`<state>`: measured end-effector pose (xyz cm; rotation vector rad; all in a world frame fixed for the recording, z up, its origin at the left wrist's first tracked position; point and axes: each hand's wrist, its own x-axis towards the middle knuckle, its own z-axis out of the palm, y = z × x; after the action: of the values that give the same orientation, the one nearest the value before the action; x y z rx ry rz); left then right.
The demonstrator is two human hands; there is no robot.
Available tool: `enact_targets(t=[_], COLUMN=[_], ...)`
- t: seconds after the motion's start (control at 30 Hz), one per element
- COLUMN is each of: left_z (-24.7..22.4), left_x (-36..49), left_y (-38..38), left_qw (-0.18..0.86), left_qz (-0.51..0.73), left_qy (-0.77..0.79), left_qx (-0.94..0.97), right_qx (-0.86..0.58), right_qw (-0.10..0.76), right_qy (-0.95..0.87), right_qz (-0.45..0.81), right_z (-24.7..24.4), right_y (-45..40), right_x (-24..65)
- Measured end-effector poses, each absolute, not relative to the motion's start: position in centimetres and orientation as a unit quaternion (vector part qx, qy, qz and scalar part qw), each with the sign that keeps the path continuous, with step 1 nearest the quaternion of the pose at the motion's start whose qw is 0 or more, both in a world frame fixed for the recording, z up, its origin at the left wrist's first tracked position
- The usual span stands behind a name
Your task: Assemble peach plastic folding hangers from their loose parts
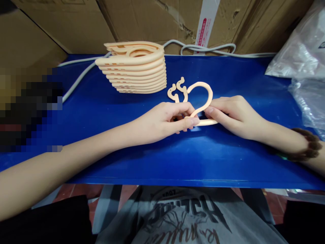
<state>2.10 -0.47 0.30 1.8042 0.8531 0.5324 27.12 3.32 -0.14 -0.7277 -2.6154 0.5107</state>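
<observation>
A cream plastic clothes hanger [211, 95] is held between my two hands just above the blue table, its rounded hook curving up and away from me. My left hand [169, 118] is closed on it near the foot of the hook, thumb on top. My right hand [232, 113] pinches the bar on the other side with thumb and fingers. Two small curled ends [180, 83] of the same cream plastic stick out beyond my left fingers; whether they belong to this hanger is hidden by the hand. Past my left hand stands a neat stack of cream hangers [137, 73].
Cardboard boxes [152, 20] line the back of the blue table [162, 159]. A white cable [208, 49] runs along the back edge and down the left side. Clear plastic bags [297, 57] lie at the right. A blurred dark area [27, 115] covers the left.
</observation>
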Motion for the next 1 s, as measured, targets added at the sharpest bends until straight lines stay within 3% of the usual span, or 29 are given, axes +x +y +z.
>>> enact_targets(t=[0.37, 1.0], left_z=[0.15, -0.29], left_x=[2.16, 1.91], left_y=[-0.33, -0.29], left_qw=[0.498, 0.453], left_qz=[0.220, 0.228], left_qy=[0.354, 0.334], left_qx=[0.761, 0.794], right_qx=[-0.243, -0.152], right_qw=[0.180, 0.161], right_qy=[-0.939, -0.975], right_qz=[0.162, 0.016], right_z=[-0.18, -0.21], right_y=[3.35, 2.99], right_x=[27.19, 27.03])
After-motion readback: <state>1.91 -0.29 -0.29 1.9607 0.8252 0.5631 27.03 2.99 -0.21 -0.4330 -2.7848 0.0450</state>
